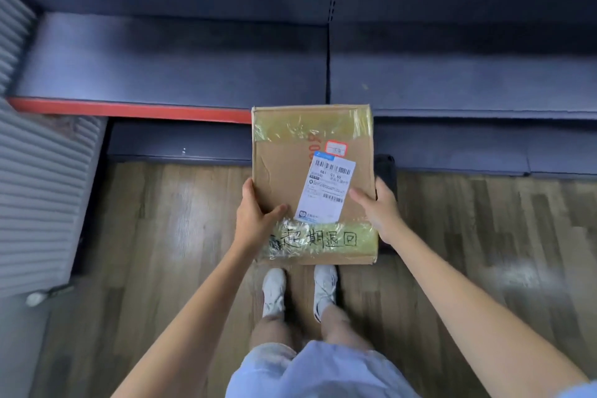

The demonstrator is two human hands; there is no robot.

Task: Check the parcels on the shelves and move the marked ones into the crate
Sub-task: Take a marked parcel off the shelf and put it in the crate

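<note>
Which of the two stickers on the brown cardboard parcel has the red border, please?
The small sticker above the large white barcode label, near the parcel centre; the large label has a blue tab instead.

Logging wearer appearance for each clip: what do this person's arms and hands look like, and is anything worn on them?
Both forearms are bare up to the frame edge. The left hand and right hand wear no gloves, and no rings, watch or wristband can be seen. A bit of light blue fabric shows at the lower right corner, possibly a sleeve.

The cardboard box (284, 178) is brown, with shiny yellow tape (311, 124), black writing (318, 240) and a white label (326, 192). Past the box, the shelves (168, 64) are dark blue, one edged with a red strip (129, 110). Under it lies the brown striped wood floor (155, 236) and white shoes (274, 292).
</note>
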